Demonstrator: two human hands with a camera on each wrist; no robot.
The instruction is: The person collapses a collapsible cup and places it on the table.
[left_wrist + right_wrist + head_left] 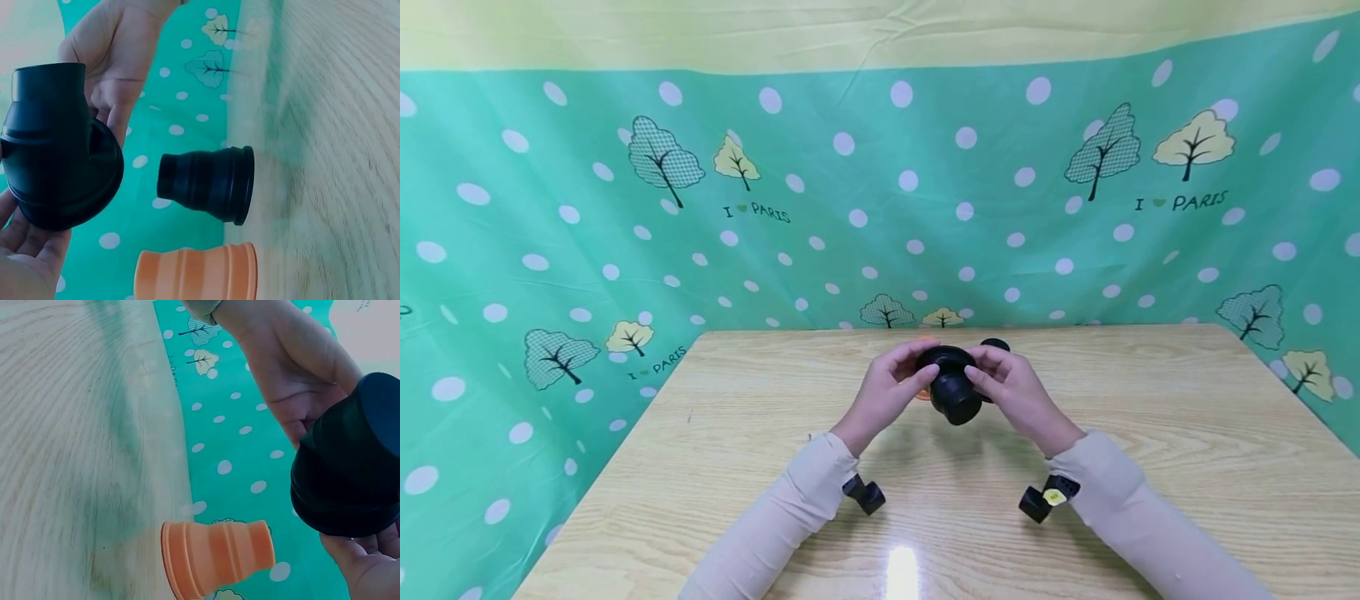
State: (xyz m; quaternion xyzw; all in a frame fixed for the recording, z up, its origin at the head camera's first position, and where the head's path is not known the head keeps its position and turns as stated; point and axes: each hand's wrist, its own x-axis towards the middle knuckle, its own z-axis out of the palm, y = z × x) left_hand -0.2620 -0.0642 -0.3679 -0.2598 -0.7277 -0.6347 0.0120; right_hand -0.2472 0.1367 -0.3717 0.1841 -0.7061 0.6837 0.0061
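A black collapsible cup [955,393] is held up off the table between both hands, tilted with its narrow base toward me. On one side of its wide rim, my left hand [891,385] pinches it between thumb and fingers. From the other side my right hand [1017,390] grips the rim likewise, thumb on the near face. Behind it an orange cup [219,557] stands upside down on the table, wide rim on the wood. A second black cup [206,185] stands inverted beside the orange one, mostly hidden by the right hand in the head view.
The wooden table [760,400] reaches back to a green polka-dot cloth [805,192] with printed trees, hung behind it. Black wrist cameras are strapped at both cuffs, and a bright light reflection [902,573] shows near the front.
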